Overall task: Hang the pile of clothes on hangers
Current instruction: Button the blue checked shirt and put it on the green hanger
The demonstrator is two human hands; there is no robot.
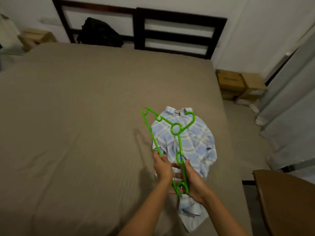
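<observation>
Your left hand (162, 167) and right hand (196, 183) both grip the green hanger (176, 128), fingers curled round it, over the shirt (199, 142). Push fast and its hooks could snag the shirt.

Home bedroom, wide bed (85, 116) under a taupe sheet, dark wooden headboard (179, 31) against white wall, cardboard boxes (238, 84) beside it
</observation>
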